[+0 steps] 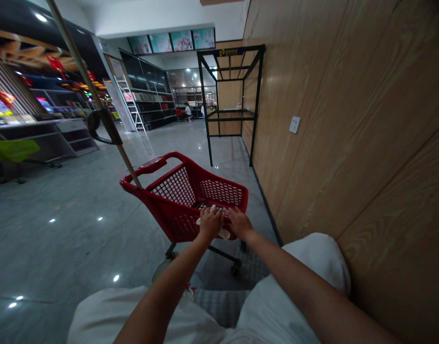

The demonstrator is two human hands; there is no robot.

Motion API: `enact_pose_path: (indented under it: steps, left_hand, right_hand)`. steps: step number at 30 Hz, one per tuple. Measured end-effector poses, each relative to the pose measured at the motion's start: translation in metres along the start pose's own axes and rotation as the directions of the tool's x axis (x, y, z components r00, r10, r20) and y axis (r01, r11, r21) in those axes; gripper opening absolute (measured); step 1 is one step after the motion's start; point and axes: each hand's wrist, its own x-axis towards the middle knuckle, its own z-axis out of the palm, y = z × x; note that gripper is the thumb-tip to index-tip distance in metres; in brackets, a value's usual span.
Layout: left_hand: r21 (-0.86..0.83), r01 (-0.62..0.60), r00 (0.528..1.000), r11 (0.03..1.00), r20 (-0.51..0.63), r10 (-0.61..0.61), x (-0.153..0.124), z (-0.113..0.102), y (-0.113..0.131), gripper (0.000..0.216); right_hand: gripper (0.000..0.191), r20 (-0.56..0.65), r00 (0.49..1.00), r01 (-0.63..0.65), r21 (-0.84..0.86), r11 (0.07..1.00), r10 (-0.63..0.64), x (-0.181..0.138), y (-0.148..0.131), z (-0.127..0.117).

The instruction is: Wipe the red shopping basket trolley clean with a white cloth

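A red plastic shopping cart (pixel 162 210) with lattice sides stands before my knees, turned at an angle. My left hand (pixel 211 222) is closed over a white cloth (pixel 224 234) at the cart's near rim, and bits of the cloth show around the fingers. My right hand (pixel 240 222) is on the same rim just to the right, its fingers curled over the edge. A long pole (pixel 95 93) with a dark looped handle rises from the cart's handlebar corner and leans to the upper left.
A wood-panelled wall (pixel 330 119) with a socket (pixel 294 124) runs along the right. Beyond the cart stands a dark metal rack (pixel 230 114). A white ladder (pixel 135 114) and shelving are farther back, where a person (pixel 187 111) crouches. A green cart (pixel 13 150) is at left.
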Motion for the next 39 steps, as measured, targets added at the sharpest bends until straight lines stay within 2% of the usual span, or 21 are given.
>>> enact_pose_path:
  steps: [2, 4, 7, 11, 13, 15, 18, 22, 24, 26, 29, 32, 34, 36, 39]
  left_hand:
    - [-0.052, -0.034, 0.999, 0.998, 0.014, 0.034, 0.001, 0.004, 0.016, 0.024]
    - [-0.081, -0.123, 0.991, 0.989, 0.042, 0.127, 0.003, 0.003, 0.012, 0.022]
    - [-0.064, -0.237, 0.964, 0.969, 0.105, 0.243, 0.007, -0.011, -0.029, 0.022]
    - [0.039, -0.168, 0.978, 0.985, 0.129, 0.161, 0.011, -0.038, -0.097, 0.020]
    - [0.074, -0.148, 0.983, 0.986, 0.120, 0.139, 0.011, -0.045, -0.113, 0.020]
    - [0.110, -0.084, 0.995, 0.990, 0.068, 0.076, 0.010, -0.044, -0.110, 0.022]
    - [0.100, 0.009, 1.000, 0.995, -0.019, -0.007, 0.007, -0.027, -0.076, 0.023]
    - [0.018, 0.005, 1.000, 1.000, -0.029, -0.005, 0.002, 0.002, -0.019, 0.021]
    - [0.002, -0.022, 0.999, 1.000, -0.023, 0.022, 0.001, 0.009, -0.006, 0.021]
    - [-0.016, -0.117, 0.993, 0.993, 0.014, 0.117, 0.002, 0.007, -0.013, 0.020]
    - [-0.009, -0.223, 0.971, 0.975, 0.084, 0.223, 0.006, -0.011, -0.053, 0.025]
    - [0.089, -0.205, 0.974, 0.975, 0.112, 0.195, 0.010, -0.038, -0.104, 0.021]
    - [0.143, -0.193, 0.979, 0.971, 0.097, 0.180, 0.011, -0.051, -0.127, 0.017]
    - [0.175, -0.154, 0.988, 0.972, 0.060, 0.146, 0.011, -0.056, -0.135, 0.015]
    - [0.204, -0.046, 0.999, 0.978, -0.018, 0.051, 0.011, -0.049, -0.122, 0.018]
  right_hand:
    - [0.050, 0.001, 1.000, -0.004, 0.003, 1.000, 0.004, 0.003, -0.001, 0.001]
    - [0.049, 0.019, 1.000, 0.008, 0.008, 1.000, -0.008, 0.005, 0.001, 0.000]
    - [0.051, 0.051, 0.998, 0.039, 0.030, 0.999, -0.041, 0.005, 0.006, -0.006]
    - [0.054, 0.060, 0.995, 0.078, 0.052, 0.996, -0.081, 0.003, 0.016, -0.013]
    - [0.054, 0.059, 0.995, 0.077, 0.042, 0.996, -0.079, 0.000, 0.020, -0.014]
    - [0.055, 0.047, 0.997, 0.063, 0.023, 0.998, -0.064, -0.002, 0.023, -0.014]
    - [0.058, 0.033, 0.999, 0.042, 0.012, 0.999, -0.042, -0.004, 0.024, -0.013]
    - [0.056, 0.024, 0.999, 0.035, 0.032, 0.999, -0.036, -0.006, 0.021, -0.014]
    - [0.054, 0.025, 0.999, 0.038, 0.043, 0.998, -0.039, -0.007, 0.022, -0.015]
    - [0.051, 0.037, 0.998, 0.054, 0.048, 0.997, -0.056, -0.007, 0.025, -0.017]
    - [0.050, 0.066, 0.995, 0.071, 0.036, 0.997, -0.073, -0.006, 0.032, -0.021]
    - [0.052, 0.109, 0.991, 0.072, 0.017, 0.997, -0.073, -0.006, 0.041, -0.023]
    - [0.054, 0.128, 0.988, 0.079, 0.014, 0.997, -0.080, -0.006, 0.048, -0.024]
    - [0.055, 0.133, 0.987, 0.088, 0.011, 0.996, -0.089, -0.007, 0.055, -0.025]
    - [0.053, 0.127, 0.988, 0.088, -0.012, 0.996, -0.086, -0.007, 0.058, -0.029]
